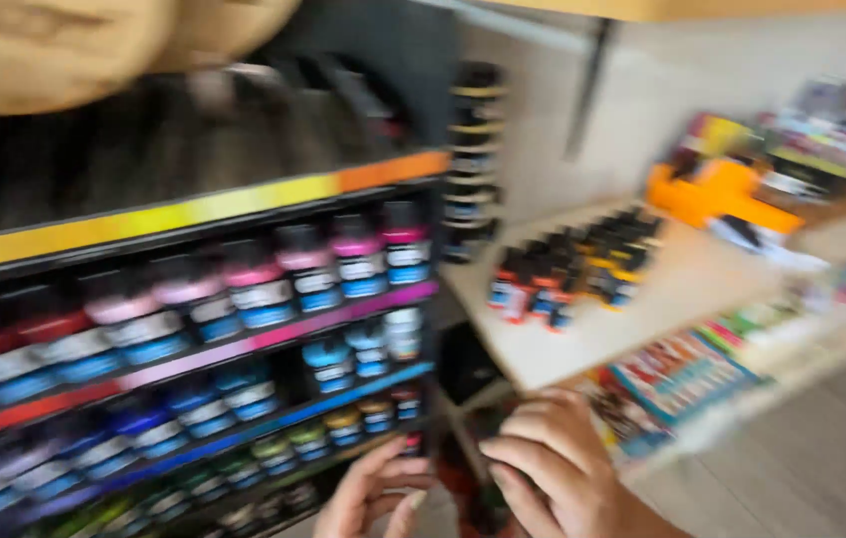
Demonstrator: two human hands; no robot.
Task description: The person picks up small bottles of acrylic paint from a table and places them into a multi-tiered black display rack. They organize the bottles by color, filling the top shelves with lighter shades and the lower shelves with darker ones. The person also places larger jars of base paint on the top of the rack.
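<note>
Though blur hides its grip, right hand (pixel 553 468) curls — perhaps on something dark — left hand (pixel 373 493) open.

Head-worn view, tilted down and angled left across a shop display.

Seen from the wearer's eye level, close to a dark rack (pixel 194 214) of paint bottles filling the left half, with a pale shelf (pixel 642 299) running off to the right. Both hands low at the bottom edge, left hand (pixel 373 493) and right hand (pixel 553 468), very near the lens. Whole picture smeared by motion blur. Single view only.
</note>
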